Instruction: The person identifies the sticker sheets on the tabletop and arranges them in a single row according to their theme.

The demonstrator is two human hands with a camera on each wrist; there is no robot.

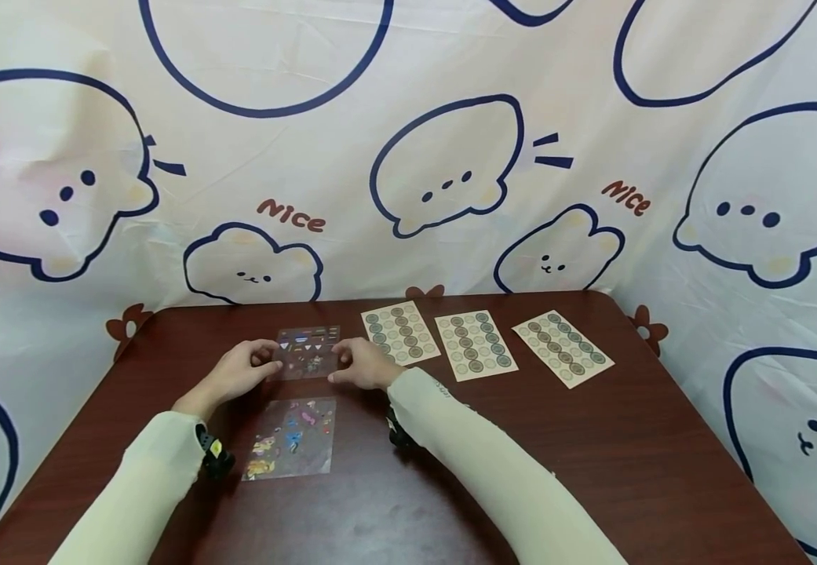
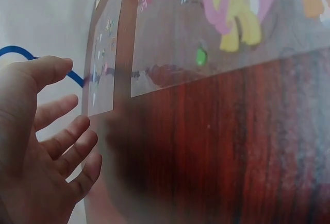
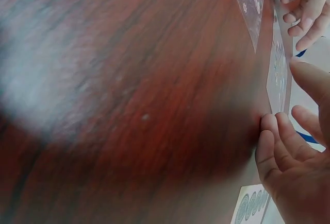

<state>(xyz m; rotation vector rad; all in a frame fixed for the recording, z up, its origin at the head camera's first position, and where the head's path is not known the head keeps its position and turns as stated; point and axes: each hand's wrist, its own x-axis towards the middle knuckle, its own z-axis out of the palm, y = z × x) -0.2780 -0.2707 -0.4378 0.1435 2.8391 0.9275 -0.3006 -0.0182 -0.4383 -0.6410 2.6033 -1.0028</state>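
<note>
Clear sheet (image 1: 302, 357) with small colourful prints lies flat, or nearly so, toward eleven o'clock on the dark wooden tabletop (image 1: 556, 463), as the person faces it. The left hand (image 1: 238, 369) is at its nine o'clock edge and the right hand (image 1: 367, 365) at three, both with fingers loosely parted rather than pinching; whether the tips touch the film I can't quite tell, the wrist views being so slanted. A second transparent sheet (image 1: 312, 439) lies just apart at six o'clock, and three cream cards (image 1: 476, 345) with round marks lie off toward three.

With film this thin, I'd want light, even pressure from both sides, fingertips low against the wood, so it neither buckles nor skates away. Fingers kept to the margins should spare the prints, and lifted wrists shouldn't drag the nearer sheet.
</note>
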